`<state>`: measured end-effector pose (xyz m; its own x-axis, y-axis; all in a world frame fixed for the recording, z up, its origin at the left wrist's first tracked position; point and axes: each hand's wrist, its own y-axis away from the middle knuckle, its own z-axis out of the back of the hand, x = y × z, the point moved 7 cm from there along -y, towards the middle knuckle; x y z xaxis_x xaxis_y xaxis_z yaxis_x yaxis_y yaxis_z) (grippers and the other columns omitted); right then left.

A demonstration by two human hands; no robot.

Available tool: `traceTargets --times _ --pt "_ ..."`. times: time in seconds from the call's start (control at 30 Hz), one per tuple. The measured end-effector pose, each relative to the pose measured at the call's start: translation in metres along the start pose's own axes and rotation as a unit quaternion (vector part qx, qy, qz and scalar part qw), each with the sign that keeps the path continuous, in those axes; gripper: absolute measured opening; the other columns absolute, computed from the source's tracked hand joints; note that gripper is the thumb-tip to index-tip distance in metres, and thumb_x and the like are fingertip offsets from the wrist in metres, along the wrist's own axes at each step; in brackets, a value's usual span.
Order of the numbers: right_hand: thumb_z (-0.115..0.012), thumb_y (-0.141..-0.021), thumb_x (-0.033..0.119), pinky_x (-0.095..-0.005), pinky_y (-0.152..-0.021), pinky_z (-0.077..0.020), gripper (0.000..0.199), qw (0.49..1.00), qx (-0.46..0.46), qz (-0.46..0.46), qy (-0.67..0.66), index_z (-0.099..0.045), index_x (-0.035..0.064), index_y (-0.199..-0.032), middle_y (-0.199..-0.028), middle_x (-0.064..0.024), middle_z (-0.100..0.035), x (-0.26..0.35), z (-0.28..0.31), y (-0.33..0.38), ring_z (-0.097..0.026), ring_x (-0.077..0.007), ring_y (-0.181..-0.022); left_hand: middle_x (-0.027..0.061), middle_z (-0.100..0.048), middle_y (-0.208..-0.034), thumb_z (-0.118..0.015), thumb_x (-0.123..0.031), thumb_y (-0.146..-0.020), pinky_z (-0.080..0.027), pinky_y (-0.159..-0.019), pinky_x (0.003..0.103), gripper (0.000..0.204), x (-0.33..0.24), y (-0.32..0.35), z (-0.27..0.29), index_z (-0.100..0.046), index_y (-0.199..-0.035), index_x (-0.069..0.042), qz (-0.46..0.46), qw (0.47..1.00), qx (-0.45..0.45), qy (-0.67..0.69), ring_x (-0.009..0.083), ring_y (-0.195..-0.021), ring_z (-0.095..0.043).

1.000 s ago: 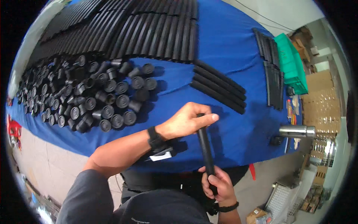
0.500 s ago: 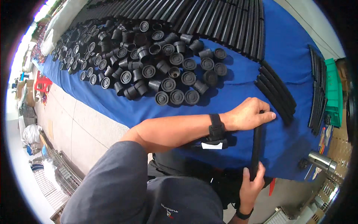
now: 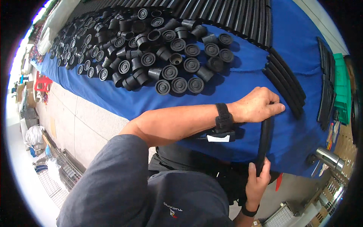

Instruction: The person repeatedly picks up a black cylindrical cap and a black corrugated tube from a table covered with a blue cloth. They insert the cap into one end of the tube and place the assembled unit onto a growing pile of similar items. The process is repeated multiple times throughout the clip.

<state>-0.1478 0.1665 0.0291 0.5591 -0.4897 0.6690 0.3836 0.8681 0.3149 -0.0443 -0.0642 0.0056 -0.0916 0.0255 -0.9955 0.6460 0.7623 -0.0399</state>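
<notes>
A worker in a dark shirt (image 3: 181,193) holds a black tube (image 3: 266,138) upright in the frame at the near edge of a counter (image 3: 242,85) draped in blue cloth, the left hand (image 3: 261,105) at its upper end and the right hand (image 3: 259,181) at its lower. The left grip is closed around the tube, thumb pointing right; the right grip holds the other end between thumb and fingers. A black strap (image 3: 224,118) circles the left wrist, with a white tag (image 3: 218,138) just below it, and a dark band (image 3: 250,211) rings the right. Just beyond the left hand lie several loose tubes (image 3: 284,81), side by side and slanted. To the left spreads a heap of round black caps (image 3: 177,64), some on their sides, others with ringed faces up. Long rows of tubes (image 3: 230,19) fill the far side. At right, more tubes (image 3: 326,85) lie near a green bin (image 3: 342,92), with a shiny metal cylinder (image 3: 329,159) nearer the worker. A red stool (image 3: 42,84) stands on the pale floor (image 3: 89,108) at left.
</notes>
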Motion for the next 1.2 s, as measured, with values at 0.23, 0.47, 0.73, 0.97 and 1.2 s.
traceTargets --times 0.23,0.47,0.73,0.97,1.2 --pt "-0.068 -0.096 0.01 -0.039 -0.089 -0.0506 0.04 0.999 -0.026 0.042 0.018 -0.055 -0.0053 -0.131 -0.108 -0.0195 -0.07 0.01 -0.001 0.0 -0.067 -0.0294 -0.096 0.0052 -0.057 -0.061 -0.067 -0.028 -0.1 -0.045 -0.056 0.035 0.038 0.004 -0.001 -0.002 -0.069 -0.08 0.004 -0.005 1.0 -0.006 0.003 0.0104 -0.06 -0.052" --pt "-0.068 -0.096 0.011 -0.0399 -0.092 -0.0495 0.041 0.998 -0.032 0.056 0.025 -0.054 -0.0052 -0.131 -0.108 -0.0184 -0.069 0.012 -0.006 0.001 -0.067 -0.0305 -0.1 0.0182 -0.062 -0.063 -0.068 -0.029 -0.096 -0.049 -0.061 0.043 0.037 0.005 0.0 -0.001 -0.071 -0.083 0.006 0.004 1.0 -0.007 0.005 0.0247 -0.06 -0.063" --pt "-0.071 -0.095 0.016 -0.0231 -0.044 -0.0371 0.038 0.879 0.145 -0.175 -0.42 -0.056 0.0006 -0.126 -0.078 -0.0066 -0.058 -0.007 -0.005 0.009 -0.044 -0.0083 -0.048 -0.003 -0.055 -0.059 -0.066 -0.033 -0.101 -0.04 -0.052 0.032 0.042 0.0 0.002 -0.005 -0.067 -0.075 0.0 0.063 0.988 0.09 0.104 0.0078 -0.057 -0.048" --pt "-0.073 -0.093 0.017 -0.0227 -0.049 -0.0417 0.046 0.994 -0.048 0.087 0.047 -0.055 0.0012 -0.132 -0.077 -0.0036 -0.058 0.003 -0.003 0.001 -0.051 -0.0076 -0.056 -0.0023 -0.055 -0.062 -0.065 -0.034 -0.101 -0.041 -0.056 0.03 0.043 0.005 -0.004 -0.002 -0.067 -0.074 -0.001 -0.007 0.999 0.018 0.033 0.0069 -0.061 -0.049" --pt "-0.069 -0.094 0.012 -0.025 -0.048 -0.0398 0.036 0.938 0.102 -0.099 -0.316 -0.057 -0.0027 -0.124 -0.08 -0.0051 -0.061 -0.015 0.001 0.0 -0.053 -0.0107 -0.055 -0.0038 -0.054 -0.063 -0.062 -0.037 -0.102 -0.038 -0.054 0.027 0.043 0.0 -0.001 -0.006 -0.066 -0.074 -0.005 0.06 0.988 0.074 0.123 0.0051 -0.059 -0.047"
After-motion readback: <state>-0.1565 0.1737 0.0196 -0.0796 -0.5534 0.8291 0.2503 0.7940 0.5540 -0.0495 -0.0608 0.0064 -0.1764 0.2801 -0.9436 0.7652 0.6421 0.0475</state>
